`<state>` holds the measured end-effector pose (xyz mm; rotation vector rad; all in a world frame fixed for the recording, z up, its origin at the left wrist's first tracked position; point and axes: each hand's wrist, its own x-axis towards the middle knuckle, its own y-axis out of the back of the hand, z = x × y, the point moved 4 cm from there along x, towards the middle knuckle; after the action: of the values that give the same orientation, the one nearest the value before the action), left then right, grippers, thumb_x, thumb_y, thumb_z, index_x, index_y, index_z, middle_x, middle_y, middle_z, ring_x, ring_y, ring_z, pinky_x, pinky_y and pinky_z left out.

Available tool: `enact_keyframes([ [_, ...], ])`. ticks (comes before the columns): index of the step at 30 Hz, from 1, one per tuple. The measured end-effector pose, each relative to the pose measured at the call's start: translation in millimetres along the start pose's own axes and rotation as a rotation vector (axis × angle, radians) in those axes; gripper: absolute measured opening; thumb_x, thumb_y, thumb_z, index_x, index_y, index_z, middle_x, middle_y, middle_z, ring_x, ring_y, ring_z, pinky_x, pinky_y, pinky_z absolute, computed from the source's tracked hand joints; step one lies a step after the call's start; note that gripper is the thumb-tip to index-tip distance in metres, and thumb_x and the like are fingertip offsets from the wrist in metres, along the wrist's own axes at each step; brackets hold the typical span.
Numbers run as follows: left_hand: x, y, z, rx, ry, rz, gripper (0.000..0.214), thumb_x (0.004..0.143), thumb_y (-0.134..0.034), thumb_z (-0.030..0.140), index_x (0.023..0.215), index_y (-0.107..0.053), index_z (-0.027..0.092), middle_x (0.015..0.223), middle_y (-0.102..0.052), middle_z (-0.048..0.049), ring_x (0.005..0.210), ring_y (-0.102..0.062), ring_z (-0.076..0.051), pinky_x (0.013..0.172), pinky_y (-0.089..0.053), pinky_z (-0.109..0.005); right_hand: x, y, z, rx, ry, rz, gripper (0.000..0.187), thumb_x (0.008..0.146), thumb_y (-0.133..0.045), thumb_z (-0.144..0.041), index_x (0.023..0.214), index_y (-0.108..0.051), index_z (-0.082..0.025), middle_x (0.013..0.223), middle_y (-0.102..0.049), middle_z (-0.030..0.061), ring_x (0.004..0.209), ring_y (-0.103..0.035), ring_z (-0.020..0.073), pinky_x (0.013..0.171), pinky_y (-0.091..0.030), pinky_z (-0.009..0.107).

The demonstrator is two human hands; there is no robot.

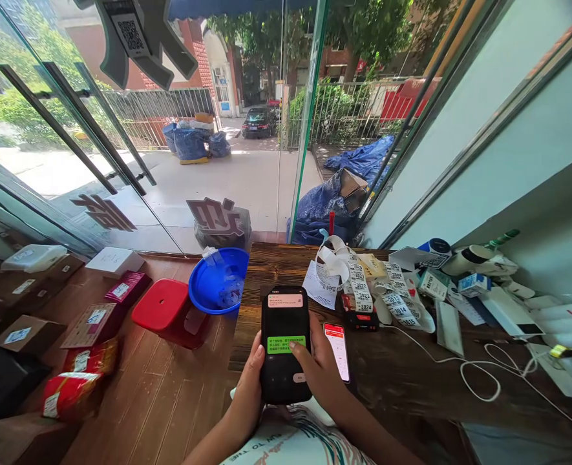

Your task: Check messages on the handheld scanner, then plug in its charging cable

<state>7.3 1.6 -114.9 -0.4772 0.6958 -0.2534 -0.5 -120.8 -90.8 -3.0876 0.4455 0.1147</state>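
A black smartphone (278, 378) is held upright between both hands above the near left edge of the dark wooden table. My left hand (253, 369) grips its left side, thumb along the edge. Around the right side wraps my right hand (317, 358), its thumb over a green message bubble on the dark screen. Just right of that hand, a second phone (337, 352) lies on the table with a lit white and red screen. Beyond it, a small label printer (360, 320) sits under strips of numbered labels (358, 284).
Cables (479, 365) and clutter cover the table's right side. On the floor to the left stand a blue bucket (201, 284), a red stool (162, 303) and several parcels (89, 325). A glass door (227, 213) stretches across the front.
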Motion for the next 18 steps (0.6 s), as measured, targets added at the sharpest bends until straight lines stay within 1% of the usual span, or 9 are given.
enact_keyframes([
  [3,-1,1.0,0,-0.024,-0.001,-0.003,0.104,0.060,-0.072,0.063,0.143,-0.021,0.026,0.128,-0.056,-0.0132,0.096,-0.064,-0.031,0.037,-0.045,-0.022,0,0,-3,-0.003,0.000,0.007,0.060,0.078,-0.050,-0.030,0.135,-0.033,-0.023,0.130,-0.052,0.0092,0.115,-0.050,0.0266,0.095,-0.042,0.039],
  [5,0,2.0,-1,-0.060,0.008,-0.008,0.100,0.063,-0.072,0.060,0.143,-0.023,0.026,0.127,-0.058,-0.0110,0.097,-0.064,-0.030,0.044,-0.049,-0.024,-1,1,-4,0.022,0.012,-0.025,0.060,0.078,-0.052,-0.028,0.135,-0.034,-0.023,0.128,-0.054,0.0089,0.112,-0.052,0.0255,0.094,-0.043,0.037],
  [7,1,3.4,-2,-0.119,-0.004,-0.009,0.096,0.063,-0.074,0.057,0.141,-0.028,0.025,0.125,-0.060,-0.0087,0.101,-0.062,-0.029,0.059,-0.055,-0.028,-2,3,-3,0.050,0.037,-0.089,0.058,0.078,-0.053,-0.026,0.133,-0.037,-0.023,0.126,-0.056,0.0086,0.108,-0.055,0.0243,0.092,-0.045,0.036],
  [8,1,4.1,-2,-0.145,-0.014,-0.011,0.094,0.063,-0.074,0.056,0.140,-0.031,0.024,0.123,-0.061,-0.0074,0.104,-0.061,-0.029,0.068,-0.055,-0.030,-3,4,-1,0.056,0.050,-0.127,0.057,0.078,-0.053,-0.024,0.133,-0.038,-0.023,0.125,-0.057,0.0083,0.107,-0.056,0.0237,0.091,-0.045,0.036],
  [9,2,4.6,-3,-0.160,-0.028,-0.015,0.090,0.064,-0.074,0.055,0.138,-0.034,0.024,0.121,-0.063,-0.0063,0.106,-0.059,-0.029,0.075,-0.055,-0.032,-4,6,1,0.058,0.060,-0.165,0.056,0.078,-0.053,-0.023,0.132,-0.040,-0.023,0.124,-0.058,0.0080,0.105,-0.057,0.0234,0.091,-0.045,0.036],
  [11,3,5.0,-2,-0.158,-0.055,-0.027,0.080,0.066,-0.073,0.054,0.133,-0.041,0.023,0.117,-0.065,-0.0051,0.109,-0.058,-0.029,0.083,-0.052,-0.035,-7,10,6,0.066,0.062,-0.239,0.053,0.079,-0.053,-0.021,0.131,-0.042,-0.024,0.124,-0.059,0.0075,0.106,-0.057,0.0236,0.093,-0.044,0.037],
  [14,3,4.1,-1,-0.154,-0.077,-0.048,0.070,0.070,-0.070,0.054,0.128,-0.046,0.022,0.110,-0.068,-0.0050,0.109,-0.058,-0.028,0.088,-0.050,-0.038,-12,13,14,0.106,0.045,-0.314,0.050,0.081,-0.051,-0.021,0.130,-0.044,-0.025,0.127,-0.058,0.0060,0.117,-0.052,0.0246,0.100,-0.039,0.039],
  [16,3,2.7,-1,-0.168,-0.063,-0.070,0.069,0.070,-0.069,0.055,0.126,-0.047,0.022,0.106,-0.069,-0.0041,0.107,-0.059,-0.028,0.088,-0.049,-0.038,-15,14,16,0.141,0.035,-0.341,0.049,0.080,-0.049,-0.020,0.129,-0.047,-0.027,0.129,-0.057,0.0041,0.122,-0.048,0.0244,0.103,-0.036,0.039],
  [18,3,1.5,-1,-0.150,-0.065,-0.090,0.064,0.073,-0.066,0.055,0.124,-0.047,0.022,0.104,-0.070,-0.0031,0.106,-0.059,-0.026,0.087,-0.049,-0.036,-17,15,15,0.178,0.022,-0.361,0.050,0.078,-0.047,-0.018,0.127,-0.049,-0.029,0.129,-0.057,0.0025,0.122,-0.047,0.0242,0.104,-0.035,0.039],
])
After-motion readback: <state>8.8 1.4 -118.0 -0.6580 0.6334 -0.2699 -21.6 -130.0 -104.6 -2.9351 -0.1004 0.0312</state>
